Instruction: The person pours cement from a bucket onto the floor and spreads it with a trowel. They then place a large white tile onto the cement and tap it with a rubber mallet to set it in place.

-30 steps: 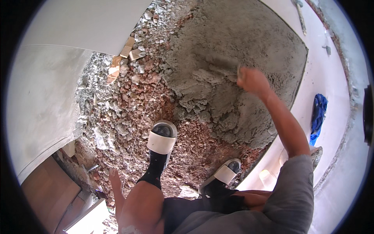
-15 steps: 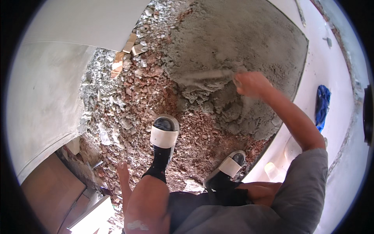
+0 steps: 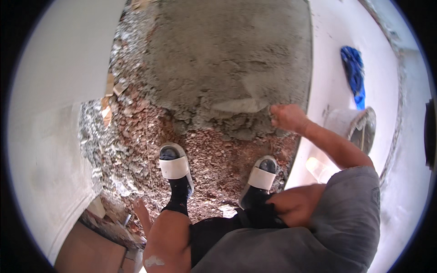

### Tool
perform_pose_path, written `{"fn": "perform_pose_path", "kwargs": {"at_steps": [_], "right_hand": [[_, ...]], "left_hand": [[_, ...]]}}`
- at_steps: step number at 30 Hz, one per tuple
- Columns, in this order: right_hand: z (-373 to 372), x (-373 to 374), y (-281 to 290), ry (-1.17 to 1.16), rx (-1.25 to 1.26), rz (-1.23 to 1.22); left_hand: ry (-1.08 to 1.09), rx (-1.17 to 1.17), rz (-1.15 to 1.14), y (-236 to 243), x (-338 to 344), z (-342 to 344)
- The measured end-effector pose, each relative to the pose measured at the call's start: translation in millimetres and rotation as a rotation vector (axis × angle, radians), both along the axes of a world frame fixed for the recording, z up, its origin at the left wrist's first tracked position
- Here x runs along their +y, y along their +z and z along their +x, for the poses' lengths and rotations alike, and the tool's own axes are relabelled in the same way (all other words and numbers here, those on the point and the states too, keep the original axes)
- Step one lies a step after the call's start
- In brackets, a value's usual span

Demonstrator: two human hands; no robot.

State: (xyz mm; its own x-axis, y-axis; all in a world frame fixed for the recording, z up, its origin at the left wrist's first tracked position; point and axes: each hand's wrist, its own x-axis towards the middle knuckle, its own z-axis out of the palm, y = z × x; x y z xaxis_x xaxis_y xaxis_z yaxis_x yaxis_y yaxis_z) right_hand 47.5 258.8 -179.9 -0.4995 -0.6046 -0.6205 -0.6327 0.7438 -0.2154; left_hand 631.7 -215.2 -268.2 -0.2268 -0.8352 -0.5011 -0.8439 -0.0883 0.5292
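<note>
My right hand point(image 3: 289, 118) is closed round the handle end of a trowel, whose pale flat blade point(image 3: 239, 105) points left. The blade lies against the near edge of the wet grey mortar point(image 3: 227, 50), where the surface is lumpy; farther off the mortar is spread flatter. My left hand point(image 3: 140, 209) is beside my left knee, above the rubble; its fingers are too small and partly hidden to make out. A thin string point(image 3: 149, 159) runs over the rubble in front of it.
Broken red and grey rubble point(image 3: 214, 157) lies around my sandals point(image 3: 174, 167). White panels point(image 3: 63, 132) border the left side. On the pale surface to the right are a blue plastic bag or cloth point(image 3: 353, 73) and a mortar-crusted bucket point(image 3: 371, 132). Tile pieces point(image 3: 109, 84) lie at the left.
My view has shifted, so the mortar and blue item appear farther left. My right hand and trowel have come nearer along the mortar's near edge, which looks flatter. The bucket now shows more.
</note>
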Motion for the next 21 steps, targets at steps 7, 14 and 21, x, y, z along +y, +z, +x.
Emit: {"fn": "perform_pose_path", "kwargs": {"at_steps": [7, 14, 21], "right_hand": [[-65.0, 5.2, -11.1, -0.427, 0.145, -0.092], [-28.2, 13.1, -23.8, -0.297, 0.093, -0.196], [85.7, 60.2, -21.3, -0.398, -0.034, -0.314]], "left_hand": [[-0.176, 0.044, -0.05, 9.8, 0.6, -98.6], [-0.176, 0.048, -0.09, 11.5, 26.1, -114.4], [-0.27, -0.102, -0.077, 63.7, 44.7, -85.1]]}}
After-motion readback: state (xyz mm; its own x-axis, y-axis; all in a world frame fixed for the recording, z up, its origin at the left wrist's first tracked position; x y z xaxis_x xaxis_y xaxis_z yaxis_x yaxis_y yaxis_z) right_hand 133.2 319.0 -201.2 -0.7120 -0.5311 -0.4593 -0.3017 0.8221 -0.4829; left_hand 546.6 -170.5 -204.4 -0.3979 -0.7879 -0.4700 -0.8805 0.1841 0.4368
